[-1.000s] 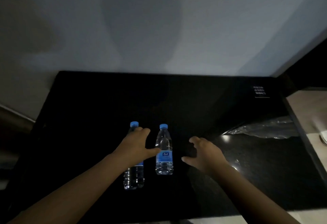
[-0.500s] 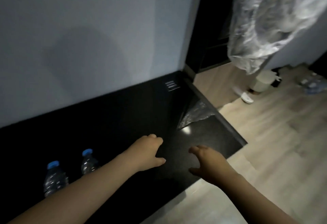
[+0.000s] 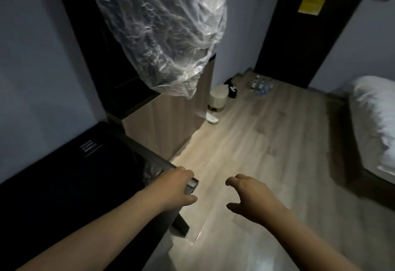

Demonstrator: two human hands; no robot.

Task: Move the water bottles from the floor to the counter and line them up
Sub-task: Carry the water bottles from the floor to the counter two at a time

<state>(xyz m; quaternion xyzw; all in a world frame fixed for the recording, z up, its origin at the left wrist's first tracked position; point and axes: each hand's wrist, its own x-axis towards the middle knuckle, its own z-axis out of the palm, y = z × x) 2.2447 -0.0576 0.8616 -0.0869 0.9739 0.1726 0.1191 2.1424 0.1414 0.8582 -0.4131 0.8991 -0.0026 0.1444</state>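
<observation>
Water bottles are sitting clustered on the floor by the dark door, well ahead and slightly right of both hands.
Right hand is hovering nearer them; left hand is hanging over the counter corner. Both are apart, loosely curled and holding nothing.

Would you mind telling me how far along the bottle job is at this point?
Done: two bottles stood on the counter a second ago, now out of view. In hand: nothing; the left hand and right hand are both empty. Left: a cluster of bottles waits on the floor by the dark door.
</observation>
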